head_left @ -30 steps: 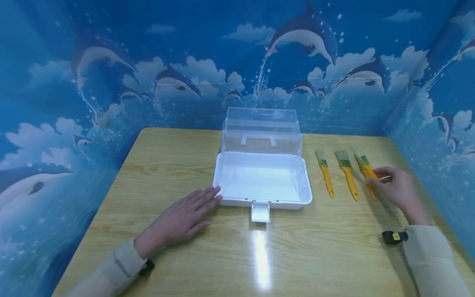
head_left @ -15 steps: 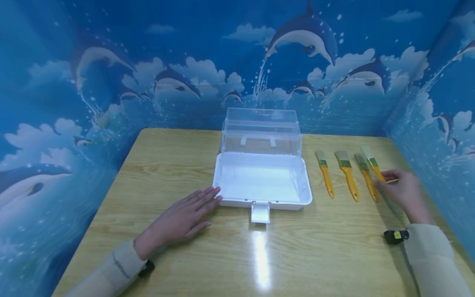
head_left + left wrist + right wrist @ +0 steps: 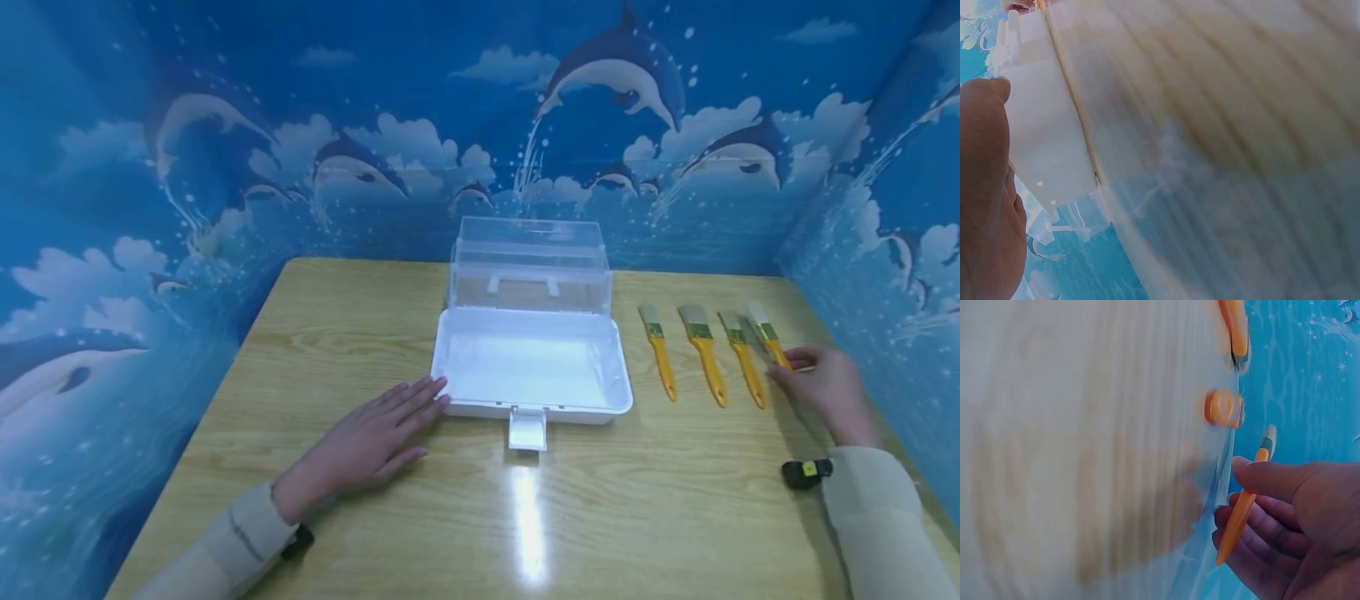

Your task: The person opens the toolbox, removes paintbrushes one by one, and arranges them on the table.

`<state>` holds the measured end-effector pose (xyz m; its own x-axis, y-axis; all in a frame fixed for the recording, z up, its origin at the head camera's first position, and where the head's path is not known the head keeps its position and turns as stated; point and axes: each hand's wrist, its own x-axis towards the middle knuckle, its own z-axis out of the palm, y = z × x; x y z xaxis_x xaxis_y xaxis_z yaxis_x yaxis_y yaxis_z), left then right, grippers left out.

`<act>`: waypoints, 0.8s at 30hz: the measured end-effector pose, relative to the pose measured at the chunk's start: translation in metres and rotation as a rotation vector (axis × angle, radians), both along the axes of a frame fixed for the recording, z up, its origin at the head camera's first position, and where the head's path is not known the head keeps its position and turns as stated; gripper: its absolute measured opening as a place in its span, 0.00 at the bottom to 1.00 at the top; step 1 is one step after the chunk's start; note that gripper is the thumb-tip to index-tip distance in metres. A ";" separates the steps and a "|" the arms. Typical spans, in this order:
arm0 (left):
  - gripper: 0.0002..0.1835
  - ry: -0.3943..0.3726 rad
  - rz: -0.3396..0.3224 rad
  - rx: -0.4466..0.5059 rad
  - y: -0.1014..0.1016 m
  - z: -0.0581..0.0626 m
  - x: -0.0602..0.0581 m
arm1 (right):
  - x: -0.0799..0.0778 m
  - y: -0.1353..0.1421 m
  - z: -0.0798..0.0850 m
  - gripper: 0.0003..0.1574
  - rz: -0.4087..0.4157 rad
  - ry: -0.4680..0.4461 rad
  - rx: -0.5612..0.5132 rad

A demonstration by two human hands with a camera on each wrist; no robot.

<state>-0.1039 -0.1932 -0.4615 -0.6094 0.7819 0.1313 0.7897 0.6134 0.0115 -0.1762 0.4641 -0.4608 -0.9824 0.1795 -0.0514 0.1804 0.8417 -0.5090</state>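
My right hand (image 3: 828, 396) pinches a paintbrush (image 3: 767, 330) with an orange handle between thumb and fingers. In the right wrist view the handle (image 3: 1235, 528) crosses the curled fingers, bristles up. Left of it lie three more paintbrushes in a row: a narrow one (image 3: 660, 360), a wider one (image 3: 706, 362) and another (image 3: 745, 362). My left hand (image 3: 360, 446) rests flat on the table with fingertips at the front left corner of a white plastic box (image 3: 532, 358). The left wrist view shows the box's white side (image 3: 1047, 119) beside that hand.
The box's transparent lid (image 3: 528, 262) stands raised at its back, and its front latch (image 3: 527, 429) hangs down. Beneath everything is a wood-grain table (image 3: 645, 517). Blue dolphin-print walls (image 3: 420, 108) enclose the back and sides.
My right hand has shifted the pinched paintbrush rightward, away from the third brush it overlapped, so the brushes now stand apart. My left hand and the box have stayed put.
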 end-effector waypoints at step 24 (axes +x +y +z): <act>0.40 -0.028 0.012 -0.015 -0.001 0.000 0.000 | -0.006 0.003 0.006 0.33 -0.062 -0.117 0.081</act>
<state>-0.1040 -0.1937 -0.4610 -0.6218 0.7764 0.1029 0.7819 0.6230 0.0243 -0.1825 0.4672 -0.4549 -0.9575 0.2477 -0.1475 0.2872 0.8644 -0.4126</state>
